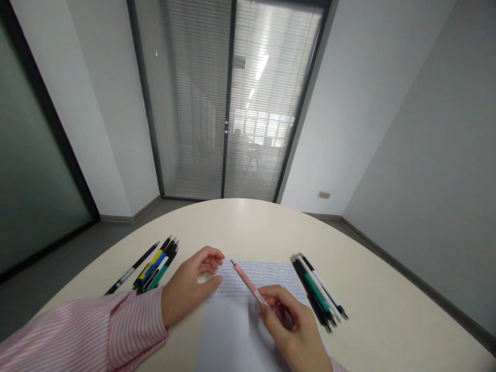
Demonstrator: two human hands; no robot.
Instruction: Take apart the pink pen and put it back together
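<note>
A pink pen (245, 278) is pinched in my right hand (291, 323), its tip pointing up and to the left, above a sheet of paper (228, 330). Lines of handwriting cover the upper part of that sheet; the lower part is blank. My left hand (194, 284) hovers by the paper's upper left edge, fingers curled loosely with a gap to the thumb and nothing between them. To its left lies a bunch of pens (158, 264) with yellow, blue, white and green barrels. The palm side of my right hand is partly hidden.
Right of the paper lies a second bunch of pens (320, 292), black, green and white. One separate black-and-clear pen (132, 268) rests at the far left. All are on a round cream table (248, 222). Beyond stand a glass partition with blinds (194, 103) and white walls.
</note>
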